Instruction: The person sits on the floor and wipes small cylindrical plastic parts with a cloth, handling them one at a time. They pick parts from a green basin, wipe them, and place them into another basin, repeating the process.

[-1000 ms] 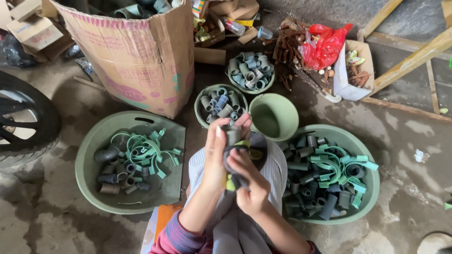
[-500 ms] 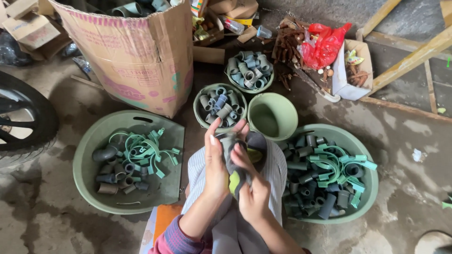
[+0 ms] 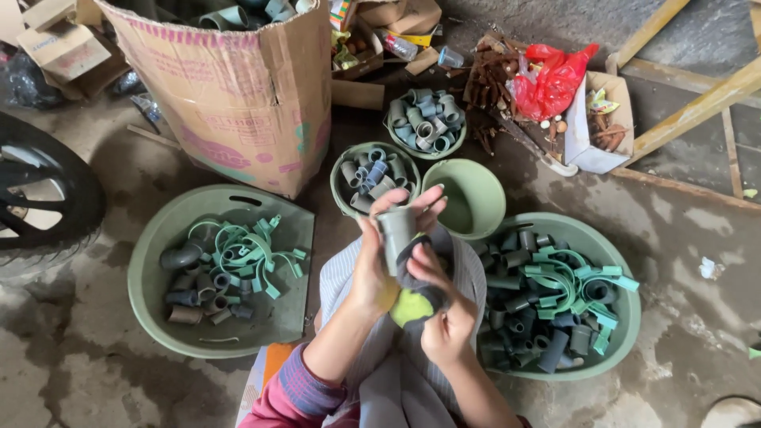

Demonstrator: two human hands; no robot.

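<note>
Fitting: short grey plastic pipe fitting (image 3: 395,230) being held upright in left hand (image 3: 374,265), grip closing round it.
Cloth: dark rag with yellow-green patch (image 3: 414,301) being pressed against it by right hand (image 3: 444,321), grip holding rag.

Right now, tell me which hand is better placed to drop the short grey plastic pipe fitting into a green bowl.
Left, probably. The left hand grips the grey pipe fitting just below the small green bowl; the right hand holds a dark rag.
</note>
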